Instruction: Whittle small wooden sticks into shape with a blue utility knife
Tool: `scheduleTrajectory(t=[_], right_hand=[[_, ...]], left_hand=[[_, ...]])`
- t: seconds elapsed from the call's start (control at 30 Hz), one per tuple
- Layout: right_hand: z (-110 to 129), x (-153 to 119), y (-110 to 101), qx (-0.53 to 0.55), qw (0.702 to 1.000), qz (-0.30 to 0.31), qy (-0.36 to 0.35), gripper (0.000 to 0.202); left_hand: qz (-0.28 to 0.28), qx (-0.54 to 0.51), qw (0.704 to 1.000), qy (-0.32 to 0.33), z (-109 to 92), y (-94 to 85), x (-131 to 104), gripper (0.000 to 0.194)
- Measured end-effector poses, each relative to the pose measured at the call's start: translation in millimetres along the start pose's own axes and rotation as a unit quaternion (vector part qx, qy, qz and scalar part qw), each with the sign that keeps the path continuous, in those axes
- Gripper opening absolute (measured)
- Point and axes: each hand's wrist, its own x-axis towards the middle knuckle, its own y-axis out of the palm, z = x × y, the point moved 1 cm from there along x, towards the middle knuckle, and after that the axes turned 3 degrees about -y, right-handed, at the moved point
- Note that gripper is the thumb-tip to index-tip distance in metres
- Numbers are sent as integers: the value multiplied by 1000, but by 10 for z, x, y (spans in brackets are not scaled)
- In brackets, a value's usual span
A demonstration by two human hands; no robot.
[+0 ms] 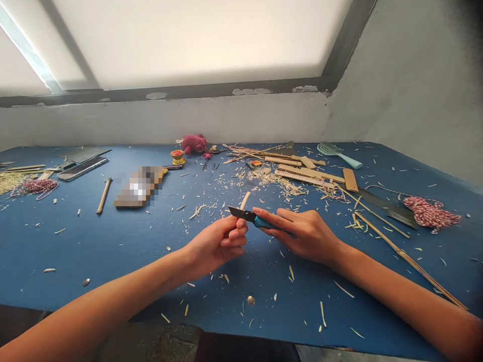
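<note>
My left hand [222, 241] has its fingers curled round a short, pale wooden strip [245, 200], whose upper end sticks up above the fingers. My right hand [302, 231] is closed on the blue handle of a utility knife [264, 222]. The knife's dark blade points left and lies across the strip, just above my left fingers. Both hands are near the middle of the blue table [151, 266], with small wood shavings scattered round them.
Bamboo pieces [309, 173] and shavings lie behind my hands. To the right are red-and-white string [430, 211], a long stick [411, 259] and a green brush [339, 153]. A cleaver [139, 188], a short bamboo tube [104, 196] and a phone [83, 168] lie left.
</note>
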Motion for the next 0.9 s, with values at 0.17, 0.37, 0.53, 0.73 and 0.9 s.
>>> scheduleTrajectory(t=[0.17,0.37,0.53,0.73,0.9], right_hand=[[13,-2,2,-27,1000,7,-11,51],[32,-22,20,-64,998,-8,-14,53],[26,-3,2,-114,993,-23,-6,51],[-14,61,-104,-164,986,-29,-23,52],[-48,91,-133,-177,984,-17,-24,54]], left_hand=[[16,12,1000,11,25,-18,17,18],[17,2,1000,17,40,-19,6,18],[12,-40,999,25,38,7,3,19],[7,-49,998,35,-7,44,2,19],[-26,-31,998,53,-18,53,-3,18]])
